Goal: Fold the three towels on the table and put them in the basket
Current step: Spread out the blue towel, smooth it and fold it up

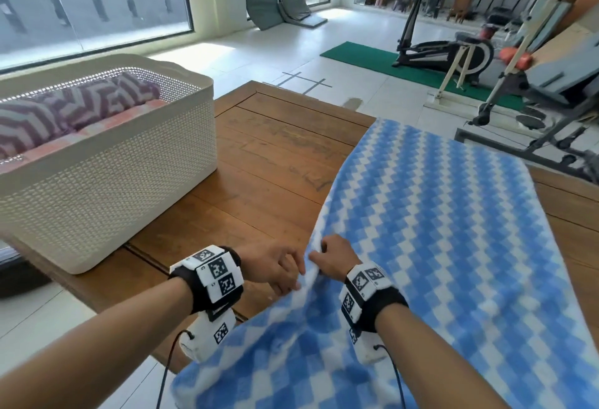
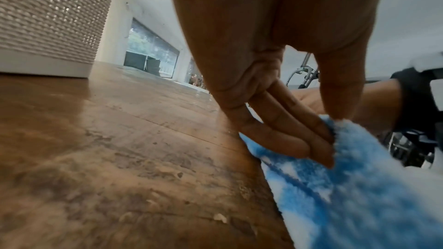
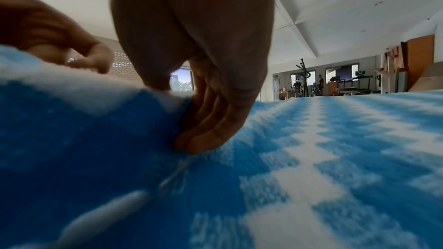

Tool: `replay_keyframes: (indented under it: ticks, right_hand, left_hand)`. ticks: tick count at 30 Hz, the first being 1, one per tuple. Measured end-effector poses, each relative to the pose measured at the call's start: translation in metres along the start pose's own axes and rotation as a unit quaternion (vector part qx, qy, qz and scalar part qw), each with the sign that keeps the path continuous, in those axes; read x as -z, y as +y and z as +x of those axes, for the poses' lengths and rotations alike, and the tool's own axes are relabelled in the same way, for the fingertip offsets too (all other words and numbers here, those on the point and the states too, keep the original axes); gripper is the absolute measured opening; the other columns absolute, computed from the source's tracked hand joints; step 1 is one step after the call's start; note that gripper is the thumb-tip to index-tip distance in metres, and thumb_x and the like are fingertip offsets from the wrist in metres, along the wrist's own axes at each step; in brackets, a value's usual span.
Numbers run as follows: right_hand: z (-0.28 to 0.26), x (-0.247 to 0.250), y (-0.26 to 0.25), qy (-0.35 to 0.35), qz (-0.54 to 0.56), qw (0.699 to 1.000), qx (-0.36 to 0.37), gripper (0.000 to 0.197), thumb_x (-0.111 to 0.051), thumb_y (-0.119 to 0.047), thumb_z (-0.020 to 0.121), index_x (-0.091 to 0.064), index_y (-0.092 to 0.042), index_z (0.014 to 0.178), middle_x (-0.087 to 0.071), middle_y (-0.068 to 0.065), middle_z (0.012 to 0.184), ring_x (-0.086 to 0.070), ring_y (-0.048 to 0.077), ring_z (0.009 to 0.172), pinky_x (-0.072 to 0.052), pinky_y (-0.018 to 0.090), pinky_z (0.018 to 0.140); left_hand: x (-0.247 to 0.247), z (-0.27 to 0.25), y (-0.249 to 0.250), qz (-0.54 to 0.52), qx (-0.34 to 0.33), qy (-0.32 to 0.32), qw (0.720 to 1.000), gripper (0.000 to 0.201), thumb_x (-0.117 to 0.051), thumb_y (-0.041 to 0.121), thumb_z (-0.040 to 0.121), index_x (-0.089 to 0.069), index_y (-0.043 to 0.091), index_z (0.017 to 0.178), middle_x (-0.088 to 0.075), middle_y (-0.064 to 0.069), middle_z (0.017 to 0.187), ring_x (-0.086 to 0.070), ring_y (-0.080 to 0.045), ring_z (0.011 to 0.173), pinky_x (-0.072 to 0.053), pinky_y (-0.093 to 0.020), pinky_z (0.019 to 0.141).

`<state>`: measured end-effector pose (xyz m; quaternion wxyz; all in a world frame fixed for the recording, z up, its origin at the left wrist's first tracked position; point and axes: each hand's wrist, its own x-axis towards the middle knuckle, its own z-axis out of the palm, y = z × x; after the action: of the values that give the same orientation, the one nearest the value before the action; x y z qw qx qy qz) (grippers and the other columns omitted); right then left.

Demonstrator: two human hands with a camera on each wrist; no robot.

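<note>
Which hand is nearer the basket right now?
Left. The left hand pinches the blue towel's edge on the side toward the basket; the right hand grips the same edge just beyond, farther from it.

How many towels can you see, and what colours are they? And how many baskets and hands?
Blue and white towel: 1, on the table, pinched by both hands
Purple striped towel: 1, in the basket
Pink towel: 1, in the basket
Basket: 1
Hands: 2, left hand and right hand
Total: 3 towels, 1 basket, 2 hands, 6 things
</note>
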<state>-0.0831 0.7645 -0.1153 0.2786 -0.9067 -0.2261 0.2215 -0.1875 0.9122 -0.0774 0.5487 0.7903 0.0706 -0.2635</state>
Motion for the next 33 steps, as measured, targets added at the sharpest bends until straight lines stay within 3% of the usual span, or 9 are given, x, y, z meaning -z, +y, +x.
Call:
replay_keyframes:
  ticks: [5,8,13,16,21,23,25,29,33]
  right_hand:
    - [-0.001,0.017,0.002,-0.039,0.22,0.974,-0.029,0.009,-0.049,0.004,0.084,-0.058,0.002,0.081,-0.057,0.012,0.076,-0.06,0.022,0.068,-0.058,0.036,0.061]
    - [-0.014,0.034,0.005,-0.063,0.318,0.945,-0.035,0.023,-0.044,0.014,0.084,-0.059,-0.003,0.08,-0.059,0.007,0.073,-0.059,0.017,0.067,-0.054,0.028,0.057]
    - [-0.026,0.049,0.013,-0.067,0.384,0.92,-0.045,0.029,-0.043,0.018,0.083,-0.061,-0.004,0.091,-0.062,0.013,0.085,-0.062,0.024,0.082,-0.057,0.031,0.064]
    - [-0.031,0.051,0.014,-0.054,0.397,0.915,-0.046,0.024,-0.048,0.013,0.085,-0.063,-0.003,0.095,-0.06,0.016,0.09,-0.064,0.025,0.085,-0.057,0.033,0.067]
    - [-0.026,0.043,0.004,-0.027,0.381,0.919,-0.101,0.016,-0.054,-0.011,0.095,-0.064,0.001,0.098,-0.063,0.013,0.085,-0.064,0.018,0.072,-0.055,0.027,0.065]
    - [-0.014,0.037,0.008,0.03,0.261,0.957,-0.125,0.033,-0.048,-0.029,0.099,-0.065,-0.001,0.094,-0.065,0.017,0.092,-0.065,0.025,0.08,-0.051,0.033,0.071]
    - [-0.005,0.03,0.013,0.047,0.017,0.993,-0.109,0.04,-0.045,-0.037,0.099,-0.062,-0.003,0.11,-0.063,0.018,0.114,-0.06,0.032,0.106,-0.048,0.038,0.088]
    - [0.004,0.011,0.012,-0.067,-0.221,0.956,-0.18,0.046,-0.043,-0.044,0.096,-0.054,-0.009,0.124,-0.053,0.017,0.132,-0.052,0.032,0.12,-0.043,0.038,0.096]
    - [0.013,0.014,0.002,-0.05,-0.268,0.938,-0.213,0.046,-0.043,-0.038,0.098,-0.047,-0.008,0.133,-0.05,0.015,0.136,-0.052,0.031,0.123,-0.043,0.037,0.096]
  left_hand:
    - [0.01,0.028,-0.002,-0.064,0.007,0.174,0.983,0.017,-0.032,-0.001,0.098,-0.046,0.01,0.096,-0.057,-0.01,0.078,-0.055,-0.015,0.061,-0.049,-0.02,0.052]
    - [0.01,0.053,0.009,-0.057,0.012,0.145,0.988,0.017,-0.033,0.013,0.102,-0.05,0.009,0.104,-0.057,-0.01,0.085,-0.055,-0.017,0.068,-0.049,-0.023,0.057]
    - [-0.003,0.09,0.036,-0.089,0.003,0.081,0.993,0.034,-0.04,0.027,0.102,-0.058,0.009,0.078,-0.057,-0.01,0.077,-0.053,-0.02,0.067,-0.048,-0.028,0.062]
    - [0.003,0.103,0.045,-0.156,-0.022,0.075,0.985,0.023,-0.052,0.02,0.097,-0.061,0.001,0.087,-0.057,-0.019,0.086,-0.053,-0.025,0.073,-0.045,-0.027,0.063]
    - [0.034,0.115,0.048,-0.169,-0.05,0.137,0.975,0.019,-0.067,0.0,0.083,-0.057,0.012,0.071,-0.057,-0.009,0.07,-0.053,-0.014,0.059,-0.045,-0.022,0.055]
    - [0.051,0.114,0.043,-0.142,-0.07,0.166,0.973,0.021,-0.068,-0.003,0.08,-0.056,0.014,0.075,-0.058,-0.009,0.073,-0.053,-0.017,0.064,-0.045,-0.027,0.063]
    - [0.066,0.11,0.039,-0.119,-0.102,0.187,0.97,0.022,-0.067,-0.002,0.081,-0.054,0.015,0.079,-0.056,-0.006,0.07,-0.052,-0.015,0.062,-0.044,-0.026,0.059]
    - [0.105,0.104,0.022,0.009,-0.123,0.306,0.944,0.016,-0.056,-0.005,0.081,-0.052,0.011,0.082,-0.049,-0.007,0.061,-0.045,-0.014,0.047,-0.035,-0.021,0.041]
    - [0.129,0.104,-0.004,0.089,-0.038,0.272,0.957,0.018,-0.057,0.001,0.08,-0.046,0.016,0.083,-0.05,-0.006,0.064,-0.05,-0.022,0.06,-0.036,-0.025,0.048]
